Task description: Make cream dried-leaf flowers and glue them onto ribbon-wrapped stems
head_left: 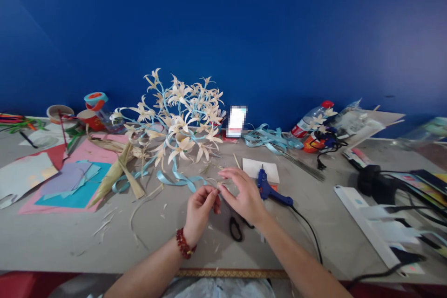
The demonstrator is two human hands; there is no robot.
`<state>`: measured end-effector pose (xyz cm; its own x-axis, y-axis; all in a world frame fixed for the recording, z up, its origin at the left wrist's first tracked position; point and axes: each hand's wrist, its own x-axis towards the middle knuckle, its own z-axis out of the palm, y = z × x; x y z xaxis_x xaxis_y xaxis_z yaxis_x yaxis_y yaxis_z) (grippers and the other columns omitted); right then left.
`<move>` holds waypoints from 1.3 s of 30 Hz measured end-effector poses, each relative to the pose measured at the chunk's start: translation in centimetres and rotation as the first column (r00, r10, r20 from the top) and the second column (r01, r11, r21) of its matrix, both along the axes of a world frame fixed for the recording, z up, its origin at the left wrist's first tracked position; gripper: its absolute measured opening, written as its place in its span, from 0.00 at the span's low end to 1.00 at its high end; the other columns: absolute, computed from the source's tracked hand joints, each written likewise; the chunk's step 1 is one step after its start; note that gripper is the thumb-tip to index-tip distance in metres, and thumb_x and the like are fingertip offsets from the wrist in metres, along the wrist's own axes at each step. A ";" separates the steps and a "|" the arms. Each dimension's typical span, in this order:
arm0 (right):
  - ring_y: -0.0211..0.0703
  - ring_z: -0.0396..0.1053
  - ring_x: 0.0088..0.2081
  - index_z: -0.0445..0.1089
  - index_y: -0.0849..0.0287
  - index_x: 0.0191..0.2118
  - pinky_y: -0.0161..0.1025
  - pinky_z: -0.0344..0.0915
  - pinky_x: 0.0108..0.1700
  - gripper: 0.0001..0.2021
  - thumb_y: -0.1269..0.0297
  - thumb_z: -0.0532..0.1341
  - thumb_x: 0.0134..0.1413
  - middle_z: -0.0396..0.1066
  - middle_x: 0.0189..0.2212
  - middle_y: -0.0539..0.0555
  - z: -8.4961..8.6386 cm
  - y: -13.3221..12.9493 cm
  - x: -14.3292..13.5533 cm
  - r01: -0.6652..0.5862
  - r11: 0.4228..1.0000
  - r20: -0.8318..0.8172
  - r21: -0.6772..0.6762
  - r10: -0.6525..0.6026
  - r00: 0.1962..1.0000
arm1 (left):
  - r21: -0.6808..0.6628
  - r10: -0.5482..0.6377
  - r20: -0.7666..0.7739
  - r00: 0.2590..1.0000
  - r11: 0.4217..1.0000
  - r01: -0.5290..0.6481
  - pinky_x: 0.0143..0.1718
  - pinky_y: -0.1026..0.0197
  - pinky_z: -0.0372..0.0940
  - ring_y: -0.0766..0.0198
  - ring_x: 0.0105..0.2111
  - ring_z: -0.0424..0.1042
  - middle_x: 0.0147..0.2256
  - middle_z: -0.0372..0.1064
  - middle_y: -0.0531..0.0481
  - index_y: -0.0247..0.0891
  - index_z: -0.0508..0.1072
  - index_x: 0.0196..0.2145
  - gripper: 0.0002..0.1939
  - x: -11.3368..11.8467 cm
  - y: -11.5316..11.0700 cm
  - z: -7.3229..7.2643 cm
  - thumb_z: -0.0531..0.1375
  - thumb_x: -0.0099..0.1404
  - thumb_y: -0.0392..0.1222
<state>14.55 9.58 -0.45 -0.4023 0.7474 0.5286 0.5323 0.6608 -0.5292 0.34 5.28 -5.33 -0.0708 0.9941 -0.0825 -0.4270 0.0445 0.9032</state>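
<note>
My left hand (202, 209), with a red bead bracelet at the wrist, is closed in a pinch just above the grey table. Its fingertips meet those of my right hand (242, 195), also pinching; the small thing between them is too small to name. Black-handled scissors (236, 229) lie partly under my right hand. Just right of that hand, a blue glue gun (268, 186) rests by a white card (251, 167). Behind my hands stands a bunch of cream flowers (179, 123) with light blue stems. A light blue ribbon (181, 180) lies in front of the flowers.
Dried husks (113, 174) and coloured paper sheets (73, 188) lie at the left. A lit phone (236, 122) stands by the blue wall. More blue ribbon (265, 138), a bottle (309, 121) and a white power strip (370, 228) with cables are at the right.
</note>
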 end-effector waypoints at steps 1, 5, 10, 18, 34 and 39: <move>0.48 0.68 0.51 0.67 0.53 0.49 0.47 0.64 0.55 0.14 0.72 0.59 0.57 0.71 0.46 0.55 0.0 0.0 0.0 -0.003 1.000 -0.004 -0.006 0.003 1.000 | 0.001 -0.001 0.000 1.000 1.000 0.001 0.19 0.67 0.61 0.71 0.17 0.64 0.21 0.67 0.56 0.35 0.71 0.29 0.12 0.0 0.0 0.0 0.63 0.61 0.48; 0.47 0.67 0.51 0.66 0.53 0.49 0.46 0.64 0.55 0.15 0.72 0.59 0.56 0.71 0.46 0.55 0.1 -0.1 -0.1 -0.014 1.000 0.005 -0.003 0.014 1.000 | 0.007 -0.008 0.001 1.000 1.000 0.008 0.19 0.67 0.60 0.71 0.17 0.64 0.20 0.67 0.56 0.35 0.71 0.29 0.12 0.0 0.0 -0.1 0.63 0.62 0.48; 0.48 0.67 0.52 0.67 0.54 0.49 0.47 0.63 0.55 0.15 0.72 0.59 0.56 0.71 0.46 0.56 0.6 -0.1 0.1 -0.029 0.999 -0.028 -0.023 0.028 0.999 | 0.016 -0.019 0.008 1.000 1.000 0.019 0.20 0.67 0.60 0.71 0.18 0.64 0.21 0.67 0.55 0.35 0.71 0.29 0.13 0.0 0.0 -0.1 0.62 0.62 0.48; 0.46 0.68 0.44 0.68 0.56 0.48 0.44 0.65 0.48 0.11 0.70 0.58 0.59 0.69 0.44 0.56 2.2 -1.3 2.0 -0.038 0.989 -0.280 -0.143 -0.004 0.960 | 0.092 -0.114 0.067 0.991 0.990 0.108 0.26 0.66 0.62 0.70 0.21 0.66 0.24 0.68 0.54 0.36 0.69 0.31 0.10 0.0 -0.3 -0.1 0.59 0.66 0.44; 0.41 0.70 0.34 0.73 0.55 0.40 0.37 0.67 0.37 0.05 0.64 0.62 0.58 0.70 0.34 0.52 -2.0 -3.8 1.9 -0.299 0.830 -0.583 -0.470 -0.037 0.811 | 0.184 -0.284 0.064 0.957 0.946 0.269 0.33 0.63 0.64 0.66 0.28 0.69 0.28 0.72 0.50 0.35 0.75 0.33 0.08 -0.5 -0.8 -0.4 0.62 0.65 0.42; 0.40 0.70 0.32 0.74 0.53 0.40 0.36 0.67 0.35 0.05 0.64 0.64 0.57 0.68 0.32 0.50 -2.6 -3.8 1.4 -0.428 0.753 -0.671 -0.500 -0.024 0.741 | 0.159 -0.317 0.109 0.942 0.941 0.298 0.32 0.64 0.64 0.67 0.27 0.69 0.27 0.72 0.52 0.36 0.75 0.30 0.07 -0.4 -0.4 -1.0 0.65 0.62 0.42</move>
<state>15.99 5.76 -3.01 -0.3442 0.9202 0.1863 -0.1618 0.1373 -0.9772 -0.07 4.90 -6.37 0.2424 0.9677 0.0691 -0.5267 0.0714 0.8470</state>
